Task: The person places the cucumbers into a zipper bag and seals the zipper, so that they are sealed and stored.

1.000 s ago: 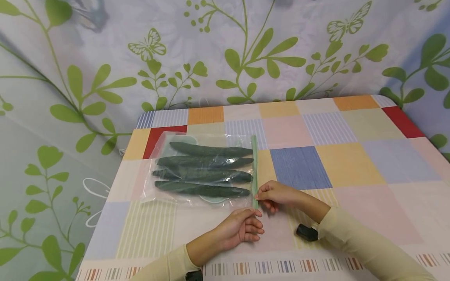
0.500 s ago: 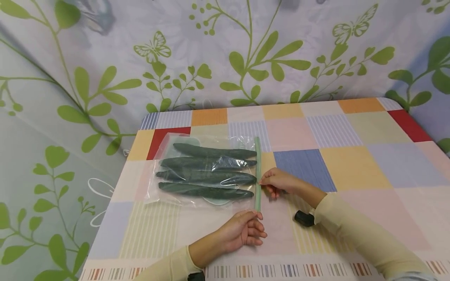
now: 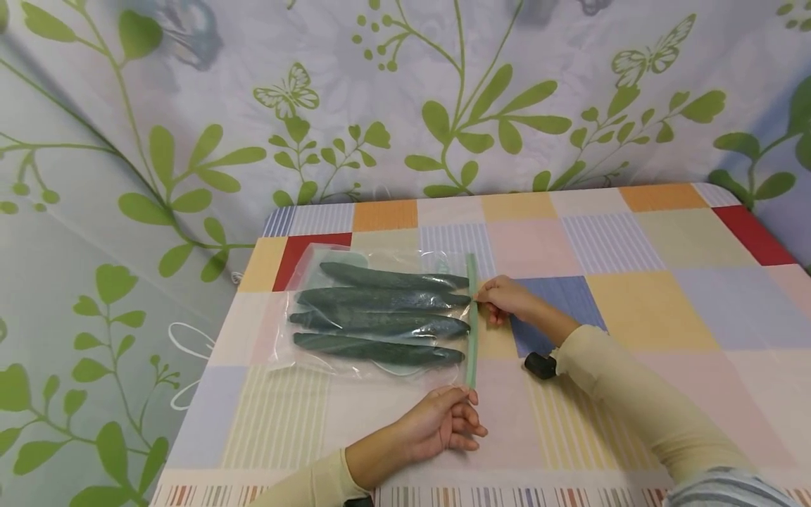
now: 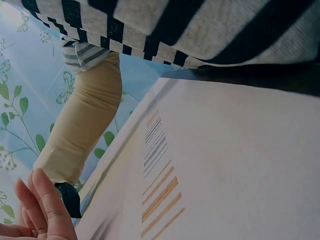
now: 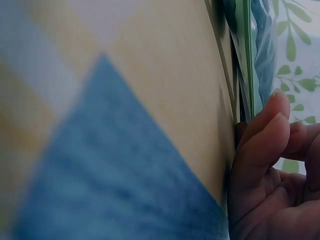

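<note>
A clear zip bag [image 3: 285, 360] lies flat on the table with several long dark green cucumbers [image 3: 380, 350] inside, side by side. Along its right side runs a pale green seal strip [image 3: 472, 352]. My left hand [image 3: 437, 428] pinches the strip's near end between thumb and forefinger, the other fingers loosely bent. Farther up, my right hand [image 3: 512, 301] pinches the same strip at about the second cucumber from the back. In the right wrist view the strip [image 5: 247, 55] meets the fingertips; the left wrist view shows only some fingers [image 4: 45, 207].
A patchwork cloth [image 3: 640, 310] covers the table, which stands against a leaf-print curtain [image 3: 380, 84]. A black wrist device [image 3: 541, 365] sits under the right sleeve. A striped garment [image 4: 210, 30] fills the top of the left wrist view.
My right hand has slid along the green strip from near its front end toward the back. The left hand stays at the near end.
</note>
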{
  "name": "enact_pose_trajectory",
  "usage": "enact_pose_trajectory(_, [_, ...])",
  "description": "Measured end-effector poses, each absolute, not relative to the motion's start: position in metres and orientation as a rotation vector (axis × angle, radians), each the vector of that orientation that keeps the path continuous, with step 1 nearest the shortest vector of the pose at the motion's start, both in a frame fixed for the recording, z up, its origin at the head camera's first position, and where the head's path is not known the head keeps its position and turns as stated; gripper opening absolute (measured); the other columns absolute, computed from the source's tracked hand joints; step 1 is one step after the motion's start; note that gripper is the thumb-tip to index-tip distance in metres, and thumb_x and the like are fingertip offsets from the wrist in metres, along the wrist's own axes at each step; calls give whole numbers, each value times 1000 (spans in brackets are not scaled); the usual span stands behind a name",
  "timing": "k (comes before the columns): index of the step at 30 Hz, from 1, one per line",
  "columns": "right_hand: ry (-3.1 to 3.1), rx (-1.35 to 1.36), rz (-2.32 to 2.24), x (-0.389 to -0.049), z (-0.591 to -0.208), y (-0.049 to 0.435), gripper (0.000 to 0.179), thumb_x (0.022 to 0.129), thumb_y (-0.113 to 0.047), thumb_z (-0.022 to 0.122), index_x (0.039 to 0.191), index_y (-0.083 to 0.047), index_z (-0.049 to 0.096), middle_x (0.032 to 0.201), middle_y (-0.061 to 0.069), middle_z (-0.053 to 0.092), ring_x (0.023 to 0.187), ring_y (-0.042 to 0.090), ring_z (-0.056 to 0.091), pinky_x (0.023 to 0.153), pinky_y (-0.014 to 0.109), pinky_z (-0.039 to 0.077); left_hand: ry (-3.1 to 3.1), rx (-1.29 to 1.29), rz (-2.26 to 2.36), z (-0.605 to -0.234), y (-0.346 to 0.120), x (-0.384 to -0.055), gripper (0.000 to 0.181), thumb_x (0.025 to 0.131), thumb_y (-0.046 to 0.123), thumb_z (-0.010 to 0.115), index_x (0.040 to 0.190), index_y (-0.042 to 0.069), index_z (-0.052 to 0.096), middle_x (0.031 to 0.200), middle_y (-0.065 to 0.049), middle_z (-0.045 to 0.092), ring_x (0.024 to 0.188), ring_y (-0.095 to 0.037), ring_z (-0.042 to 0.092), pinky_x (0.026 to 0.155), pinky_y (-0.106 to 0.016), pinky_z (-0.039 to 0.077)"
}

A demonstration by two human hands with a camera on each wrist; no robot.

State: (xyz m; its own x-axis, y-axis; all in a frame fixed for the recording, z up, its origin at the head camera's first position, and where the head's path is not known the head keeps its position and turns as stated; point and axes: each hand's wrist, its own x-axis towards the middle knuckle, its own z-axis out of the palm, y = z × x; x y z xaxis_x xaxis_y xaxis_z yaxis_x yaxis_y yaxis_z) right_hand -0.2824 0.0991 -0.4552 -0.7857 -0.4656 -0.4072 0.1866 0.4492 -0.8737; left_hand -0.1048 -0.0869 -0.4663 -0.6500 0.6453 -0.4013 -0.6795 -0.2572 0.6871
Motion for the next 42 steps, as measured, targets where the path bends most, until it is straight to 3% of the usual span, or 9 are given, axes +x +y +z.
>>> enact_pose_trajectory(12, [2205, -188, -1354, -305, -454, 96, 35, 90, -11, 47, 56, -8, 41, 44, -4, 39, 39, 9, 49, 42, 22, 44, 1152, -51, 1994, -466, -85, -104, 19, 95, 20, 36, 81, 17, 49, 60, 11, 55, 67, -6, 64, 57, -23, 52])
enact_pose_trajectory(14, [2220, -185, -1352, -309, -453, 95, 29, 90, -11, 47, 62, -3, 47, 45, -4, 40, 39, 9, 50, 43, 22, 45, 1154, -49, 1995, -466, -86, -104, 19, 95, 20, 36, 81, 16, 48, 59, 11, 54, 67, -6, 64, 57, -22, 52])
enact_pose_trajectory(17, [2229, -175, -1362, -318, -453, 97, 23, 90, -10, 45, 82, 9, 55, 46, -4, 41, 41, 8, 52, 44, 23, 45, 1161, -37, 1991, -467, -85, -104, 17, 94, 21, 38, 80, 16, 48, 58, 11, 54, 67, -6, 64, 57, -22, 52])
enact_pose_trajectory(19, [2240, -163, -1366, -324, -453, 99, 27, 90, -10, 45, 98, 15, 55, 46, -4, 43, 42, 8, 51, 44, 22, 45, 1158, -15, 1994, -468, -84, -103, 16, 93, 23, 41, 80, 17, 49, 59, 11, 54, 68, -6, 64, 57, -22, 52])
enact_pose_trajectory(21, [2250, -149, -1362, -330, -454, 101, 30, 90, -9, 44, 103, 16, 54, 45, -4, 45, 42, 8, 51, 45, 22, 45, 1154, 15, 1995, -469, -82, -102, 15, 92, 24, 42, 81, 18, 49, 60, 12, 54, 68, -5, 64, 57, -22, 52])
enact_pose_trajectory(23, [2270, -140, -1361, -335, -454, 102, 29, 90, -9, 44, 101, 16, 55, 45, -3, 47, 41, 8, 50, 44, 22, 45, 1148, 26, 1999, -470, -81, -100, 14, 92, 26, 43, 81, 19, 50, 60, 13, 55, 69, -5, 64, 57, -22, 52])
enact_pose_trajectory(30, [2328, -140, -1350, -348, -453, 101, 24, 89, -9, 45, 66, 0, 48, 40, -3, 46, 38, 10, 49, 43, 24, 44, 1187, -17, 1989, -469, -77, -99, 14, 92, 22, 41, 81, 17, 49, 58, 11, 53, 67, -6, 64, 56, -23, 52])
enact_pose_trajectory(38, [2409, -159, -1321, -354, -443, 96, 30, 88, -9, 47, 58, -4, 48, 39, -2, 48, 37, 12, 48, 44, 26, 44, 1271, -16, 2011, -465, -68, -104, 11, 92, 20, 40, 84, 17, 47, 57, 9, 50, 66, -8, 64, 54, -24, 51])
enact_pose_trajectory(42, [2481, -218, -1244, -360, -440, 95, 28, 90, -13, 46, 70, 4, 57, 42, -2, 50, 40, 12, 50, 46, 26, 46, 1289, -29, 1999, -462, -64, -112, 14, 95, 21, 38, 84, 17, 47, 60, 9, 52, 66, -8, 63, 57, -25, 52])
